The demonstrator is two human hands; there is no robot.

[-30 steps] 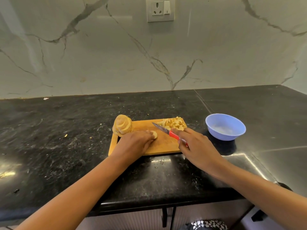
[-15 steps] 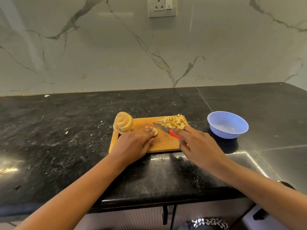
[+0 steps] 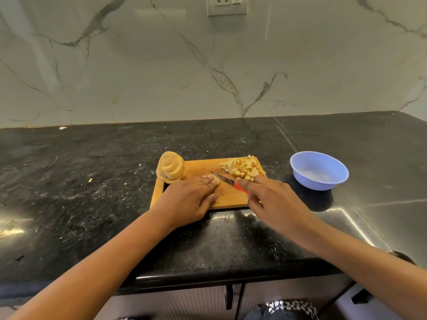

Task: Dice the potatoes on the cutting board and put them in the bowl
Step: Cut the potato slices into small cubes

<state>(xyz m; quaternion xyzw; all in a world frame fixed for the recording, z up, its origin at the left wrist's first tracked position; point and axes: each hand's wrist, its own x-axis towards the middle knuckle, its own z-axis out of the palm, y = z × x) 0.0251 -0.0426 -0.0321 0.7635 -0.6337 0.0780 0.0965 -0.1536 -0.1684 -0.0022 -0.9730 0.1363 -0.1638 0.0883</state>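
Head view: cutting board (image 3: 231, 197) sits close to front edge of counter (image 3: 92, 181), which runs wide to my left. My left hand (image 3: 187, 199) lies flat, fingertips pressing potato slice (image 3: 216, 179) on board. My right hand (image 3: 272, 199) is wrapped round red-handled knife (image 3: 225, 179), blade tip at the slice. Sliced stack (image 3: 171, 169) is at far-left corner, diced pile (image 3: 245, 169) far-right. Bowl (image 3: 318, 170) stands right of board, apart (inside hazy). Wall socket (image 3: 227, 5) is cut off at top.

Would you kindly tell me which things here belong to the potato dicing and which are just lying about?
Job: cutting board, stacked potato slices, potato slice under the left hand, diced potato, knife in the right hand, blue bowl.
Lying about: crumbs on the counter, wall socket, patterned cloth below.
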